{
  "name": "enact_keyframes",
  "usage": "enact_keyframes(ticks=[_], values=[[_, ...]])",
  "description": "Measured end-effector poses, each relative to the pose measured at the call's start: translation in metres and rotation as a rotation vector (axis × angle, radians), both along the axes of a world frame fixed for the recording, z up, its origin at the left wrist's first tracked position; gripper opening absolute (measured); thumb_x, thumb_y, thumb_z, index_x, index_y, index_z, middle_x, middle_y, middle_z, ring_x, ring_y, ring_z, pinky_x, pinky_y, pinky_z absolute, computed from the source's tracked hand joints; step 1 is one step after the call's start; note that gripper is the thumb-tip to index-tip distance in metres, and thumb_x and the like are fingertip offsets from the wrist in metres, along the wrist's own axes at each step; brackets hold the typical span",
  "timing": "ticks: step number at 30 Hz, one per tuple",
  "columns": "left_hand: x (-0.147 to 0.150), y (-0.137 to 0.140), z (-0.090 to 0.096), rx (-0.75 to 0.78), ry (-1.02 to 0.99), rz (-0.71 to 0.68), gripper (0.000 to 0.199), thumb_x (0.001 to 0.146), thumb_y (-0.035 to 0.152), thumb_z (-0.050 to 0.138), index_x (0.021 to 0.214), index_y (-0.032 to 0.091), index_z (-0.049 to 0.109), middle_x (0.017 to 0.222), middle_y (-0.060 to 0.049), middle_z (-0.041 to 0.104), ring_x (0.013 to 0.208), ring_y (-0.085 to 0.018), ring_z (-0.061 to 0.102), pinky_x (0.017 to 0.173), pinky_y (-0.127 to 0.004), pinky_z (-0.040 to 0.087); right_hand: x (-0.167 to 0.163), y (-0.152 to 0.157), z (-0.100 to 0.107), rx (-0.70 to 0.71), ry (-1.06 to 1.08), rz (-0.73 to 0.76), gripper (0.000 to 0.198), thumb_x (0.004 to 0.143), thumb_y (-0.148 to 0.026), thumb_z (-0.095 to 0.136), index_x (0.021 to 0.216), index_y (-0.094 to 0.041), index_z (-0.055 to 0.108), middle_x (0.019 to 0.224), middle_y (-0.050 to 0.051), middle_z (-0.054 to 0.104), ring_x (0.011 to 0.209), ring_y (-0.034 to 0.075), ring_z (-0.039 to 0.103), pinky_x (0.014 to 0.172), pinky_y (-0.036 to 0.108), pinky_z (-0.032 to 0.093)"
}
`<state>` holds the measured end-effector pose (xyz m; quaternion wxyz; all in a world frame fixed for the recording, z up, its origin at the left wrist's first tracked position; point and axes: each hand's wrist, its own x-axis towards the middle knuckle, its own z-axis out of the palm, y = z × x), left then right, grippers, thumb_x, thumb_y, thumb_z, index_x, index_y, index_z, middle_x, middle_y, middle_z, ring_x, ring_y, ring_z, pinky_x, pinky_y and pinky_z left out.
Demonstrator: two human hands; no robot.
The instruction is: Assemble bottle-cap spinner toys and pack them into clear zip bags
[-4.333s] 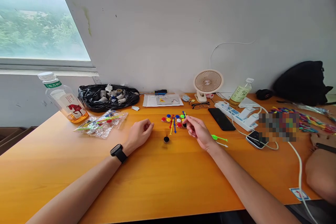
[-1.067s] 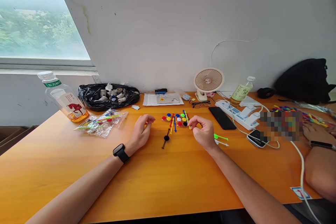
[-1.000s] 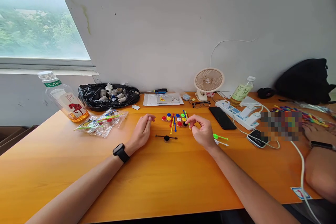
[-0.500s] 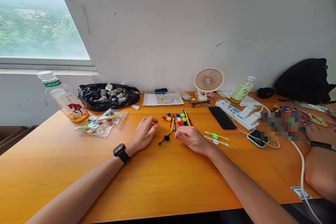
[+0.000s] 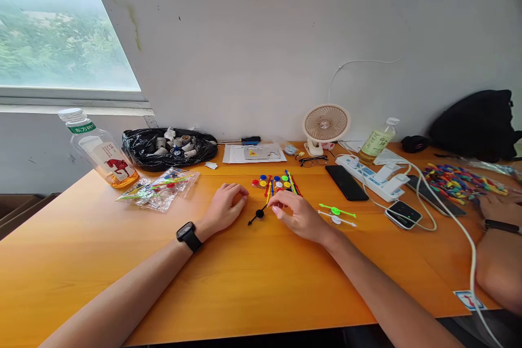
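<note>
A black arrow spinner (image 5: 260,213) on a small clear base stands on the table between my hands. My right hand (image 5: 299,216) is beside its far end, fingers bent and a little apart, with a fingertip at or very near the arrow's tip. I cannot tell whether they touch. My left hand (image 5: 225,207) rests on the table to the spinner's left, fingers loosely stretched and holding nothing. Beyond my right hand lie coloured discs (image 5: 278,185) and loose arrow pointers (image 5: 292,181), partly hidden by it. A green arrow spinner (image 5: 335,211) and a white arrow spinner (image 5: 336,219) lie to its right.
Clear bags of parts (image 5: 163,190), a bottle (image 5: 108,155) and a black bag of scraps (image 5: 142,149) are at left. A fan (image 5: 326,124), glasses (image 5: 314,161), phone (image 5: 346,182) and power strip (image 5: 367,176) stand behind. Another person's hand (image 5: 499,207) is by a colourful pile (image 5: 457,182).
The fingers of my right hand have loosened from a tighter curl, and the thumb has come into clearer view. My left hand and the black spinner stay in nearly the same place.
</note>
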<state>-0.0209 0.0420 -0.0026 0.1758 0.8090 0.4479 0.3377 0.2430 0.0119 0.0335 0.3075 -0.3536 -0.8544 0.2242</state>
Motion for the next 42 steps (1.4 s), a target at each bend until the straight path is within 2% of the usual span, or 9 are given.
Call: enact_keyframes(ticks=[4, 9, 17, 22, 26, 31, 36, 39, 42], values=[[0.0, 0.0, 0.0, 0.006, 0.011, -0.009, 0.013, 0.098, 0.023, 0.056, 0.1, 0.023, 0.069, 0.103, -0.006, 0.073, 0.1, -0.026, 0.062, 0.091, -0.04, 0.048, -0.01, -0.007, -0.003, 0.084, -0.044, 0.073, 0.025, 0.1, -0.019, 0.06, 0.122, -0.025, 0.069, 0.125, 0.007, 0.071, 0.121, 0.023, 0.06, 0.111, 0.042, 0.045], [0.0, 0.001, -0.002, 0.021, 0.028, -0.027, 0.013, 0.098, 0.021, 0.057, 0.1, 0.023, 0.07, 0.105, -0.006, 0.073, 0.101, -0.025, 0.062, 0.093, -0.04, 0.048, -0.015, -0.012, -0.011, 0.083, -0.125, 0.123, 0.029, 0.097, -0.02, 0.065, 0.124, -0.025, 0.074, 0.132, 0.006, 0.072, 0.131, 0.025, 0.056, 0.116, 0.043, 0.044], [0.0, 0.0, -0.001, 0.01, 0.037, -0.027, 0.014, 0.098, 0.022, 0.057, 0.099, 0.024, 0.071, 0.104, -0.006, 0.072, 0.101, -0.026, 0.062, 0.094, -0.04, 0.049, -0.015, -0.012, -0.005, 0.138, -0.17, 0.056, 0.011, 0.098, -0.026, 0.067, 0.095, -0.022, 0.078, 0.1, 0.006, 0.076, 0.099, 0.021, 0.065, 0.092, 0.035, 0.049], [-0.001, 0.001, -0.001, 0.012, 0.045, -0.033, 0.015, 0.098, 0.023, 0.056, 0.099, 0.023, 0.071, 0.104, -0.007, 0.072, 0.1, -0.026, 0.061, 0.093, -0.042, 0.049, -0.005, -0.011, 0.002, 0.181, -0.43, -0.112, 0.047, 0.098, -0.039, 0.064, 0.056, -0.019, 0.058, 0.063, 0.001, 0.062, 0.058, 0.014, 0.051, 0.06, 0.031, 0.032], [-0.001, 0.001, -0.002, 0.023, 0.048, -0.048, 0.014, 0.098, 0.022, 0.057, 0.099, 0.025, 0.071, 0.105, -0.006, 0.072, 0.1, -0.026, 0.062, 0.092, -0.04, 0.049, 0.008, -0.007, 0.005, 0.243, -0.709, -0.318, 0.06, 0.095, -0.056, 0.062, 0.048, -0.019, 0.054, 0.049, 0.004, 0.056, 0.049, 0.015, 0.045, 0.057, 0.035, 0.016], [0.0, 0.001, -0.003, 0.021, 0.049, -0.05, 0.015, 0.098, 0.023, 0.057, 0.099, 0.024, 0.071, 0.105, -0.006, 0.072, 0.1, -0.025, 0.061, 0.092, -0.041, 0.049, 0.014, -0.002, 0.007, 0.3, -0.736, -0.439, 0.055, 0.098, -0.054, 0.058, 0.057, -0.018, 0.061, 0.061, 0.008, 0.065, 0.06, 0.02, 0.058, 0.06, 0.035, 0.023], [-0.001, 0.001, -0.003, 0.026, 0.047, -0.06, 0.015, 0.098, 0.023, 0.056, 0.098, 0.024, 0.071, 0.105, -0.007, 0.072, 0.1, -0.026, 0.061, 0.092, -0.041, 0.049, 0.001, -0.004, 0.001, 0.268, -0.474, -0.239, 0.016, 0.102, -0.027, 0.057, 0.098, -0.02, 0.071, 0.098, 0.007, 0.072, 0.094, 0.023, 0.065, 0.08, 0.033, 0.044], [0.0, 0.001, -0.003, 0.03, 0.047, -0.06, 0.015, 0.098, 0.023, 0.056, 0.097, 0.024, 0.071, 0.105, -0.007, 0.072, 0.098, -0.026, 0.062, 0.092, -0.042, 0.049, -0.005, -0.006, -0.005, 0.245, -0.432, -0.136, 0.017, 0.102, -0.022, 0.057, 0.113, -0.021, 0.07, 0.108, 0.009, 0.069, 0.101, 0.025, 0.062, 0.088, 0.037, 0.048], [0.0, 0.0, -0.001, 0.035, 0.049, -0.058, 0.015, 0.098, 0.023, 0.057, 0.097, 0.023, 0.071, 0.104, -0.007, 0.072, 0.098, -0.026, 0.062, 0.091, -0.041, 0.05, -0.006, -0.008, -0.007, 0.224, -0.411, -0.099, 0.018, 0.102, -0.021, 0.056, 0.109, -0.021, 0.072, 0.105, 0.009, 0.067, 0.099, 0.025, 0.061, 0.088, 0.039, 0.049]])
